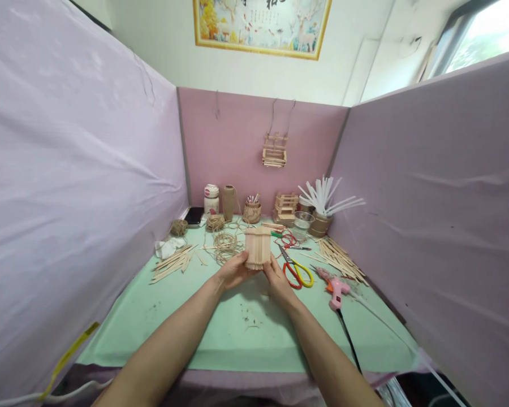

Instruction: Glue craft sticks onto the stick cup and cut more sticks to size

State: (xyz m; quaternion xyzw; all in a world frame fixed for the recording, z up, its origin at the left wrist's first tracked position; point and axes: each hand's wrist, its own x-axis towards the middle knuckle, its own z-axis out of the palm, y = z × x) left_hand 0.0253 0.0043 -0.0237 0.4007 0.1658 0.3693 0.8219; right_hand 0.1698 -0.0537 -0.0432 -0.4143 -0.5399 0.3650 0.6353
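Observation:
A small panel of flat wooden craft sticks (258, 246) is held upright between my two hands, above the middle of the table. Sticks run side by side down the panel, with a crosspiece along its top and bottom. My left hand (236, 270) grips its lower left corner, thumb in front. My right hand (275, 276) pinches the lower right corner. Some fingers are hidden behind the panel. Just right of my right hand lie scissors (296, 272) with red and yellow handles. A pink glue gun (335, 288) rests farther right.
Loose wooden sticks (173, 263) lie at the left, and another pile (341, 260) at the right. Coiled twine (227, 247) sits behind my left hand. Along the back stand a jar (211, 199), a clear cup (302, 225) and white glue sticks (322, 198). Fabric walls enclose the table.

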